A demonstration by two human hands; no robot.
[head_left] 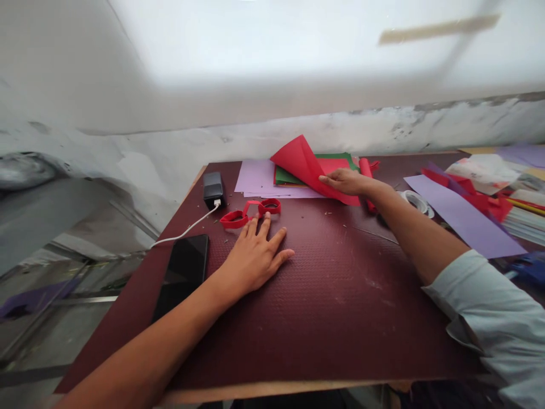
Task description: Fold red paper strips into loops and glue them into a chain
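Note:
My left hand point(255, 253) lies flat on the dark red table with its fingers spread. Its fingertips reach the red paper glasses point(234, 219), which look like two joined paper rings. My right hand point(344, 182) is closed on the edge of a red paper sheet point(303, 162), pinched between thumb and fingers. The sheet's left part curls upward over a stack of green paper point(336, 155) and more red paper. Beneath these, lilac paper sheets point(255, 177) rest on the table at the back.
A black phone point(186, 264) and a dark power bank point(213, 187) with a white cable sit on the left. To the right are a red paper roll point(367, 170), a tape roll point(415, 201), a purple sheet point(462, 213) and piled books point(528, 218). A wall borders the table's back.

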